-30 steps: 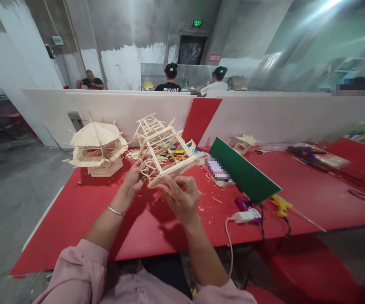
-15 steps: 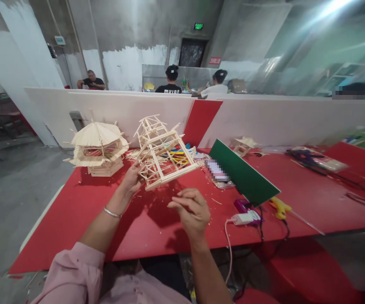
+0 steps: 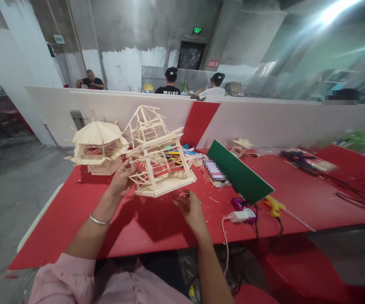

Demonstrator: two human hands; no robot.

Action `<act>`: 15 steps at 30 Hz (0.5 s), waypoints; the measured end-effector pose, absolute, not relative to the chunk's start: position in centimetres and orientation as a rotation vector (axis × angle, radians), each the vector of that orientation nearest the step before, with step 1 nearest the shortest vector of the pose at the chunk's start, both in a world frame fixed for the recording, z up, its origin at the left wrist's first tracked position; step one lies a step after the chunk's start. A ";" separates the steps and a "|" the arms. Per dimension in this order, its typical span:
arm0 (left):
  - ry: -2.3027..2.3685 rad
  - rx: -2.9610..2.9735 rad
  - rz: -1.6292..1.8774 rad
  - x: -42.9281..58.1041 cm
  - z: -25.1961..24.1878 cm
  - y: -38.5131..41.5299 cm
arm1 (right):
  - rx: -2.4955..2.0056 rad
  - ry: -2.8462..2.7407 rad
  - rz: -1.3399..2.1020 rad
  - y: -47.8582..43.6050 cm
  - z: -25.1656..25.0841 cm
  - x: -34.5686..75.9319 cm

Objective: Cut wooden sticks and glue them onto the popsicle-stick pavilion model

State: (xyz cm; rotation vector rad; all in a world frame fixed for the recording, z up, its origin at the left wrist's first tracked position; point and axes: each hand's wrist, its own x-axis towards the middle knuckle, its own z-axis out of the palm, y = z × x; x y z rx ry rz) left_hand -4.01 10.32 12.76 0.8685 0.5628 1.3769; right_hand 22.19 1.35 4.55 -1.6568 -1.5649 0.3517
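My left hand is closed on the left side of a pavilion model built from thin wooden sticks, holding it tilted above the table. The model has a pointed open frame on top and a flat floor of sticks below. Just under its lower right edge is my right hand, its fingers bent and a little apart, with nothing visible in them. A second stick pavilion with covered roofs stands to the left. Loose sticks lie behind the held model, partly hidden by it.
On the red table are a green board, a phone, a white plug with a cable, a yellow glue gun and a small stick pavilion. A white partition runs behind; people sit beyond it.
The stick model has turned in my left hand, so its floor now shows, and moved slightly left. My right hand has loosened from a pinch and come nearer the model's underside.
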 end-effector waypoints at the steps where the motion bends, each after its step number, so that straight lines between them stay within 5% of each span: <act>1: 0.569 0.888 1.392 -4.4 12.6 9.8 | -1.553 -1.532 0.410 1.5 4.5 21.6; 7: 0.615 1.048 1.389 -8.4 11.4 5.5 | -1.548 -1.192 0.664 1.0 5.8 20.1; 12: 0.779 1.087 1.413 -12.0 9.9 2.2 | -1.242 -1.122 1.307 -0.5 7.4 18.5; 15: 0.875 1.082 1.444 -14.2 9.8 0.5 | -1.212 -1.142 1.330 -0.9 6.8 16.5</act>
